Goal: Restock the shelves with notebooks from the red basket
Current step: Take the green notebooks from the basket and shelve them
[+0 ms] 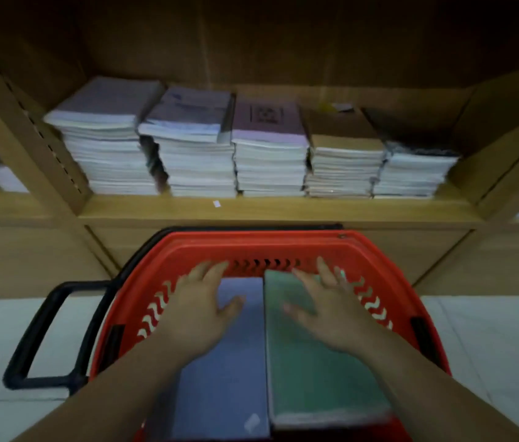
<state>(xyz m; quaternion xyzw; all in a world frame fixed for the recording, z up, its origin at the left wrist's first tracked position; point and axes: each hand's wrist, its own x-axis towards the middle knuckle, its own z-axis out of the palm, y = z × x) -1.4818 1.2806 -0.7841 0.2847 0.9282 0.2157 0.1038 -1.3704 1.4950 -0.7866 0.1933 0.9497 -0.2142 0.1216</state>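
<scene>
At nine o'clock we see the black handle of the red basket. Our left hand, fingers spread and gripping nothing, is over the blue notebook inside the basket. At its three o'clock, just beside it, the green notebook lies under our right hand, which is also spread and holding nothing. At twelve o'clock, five notebook stacks sit on the shelf.

A light-brown wooden shelving unit fills the upper view, its back panel deep in shadow; the left upright carries a row of small dark slots (slanting in this wide view); a tiny white tag sits on the shelf board; below lies pale tiled floor; the light is dim.
</scene>
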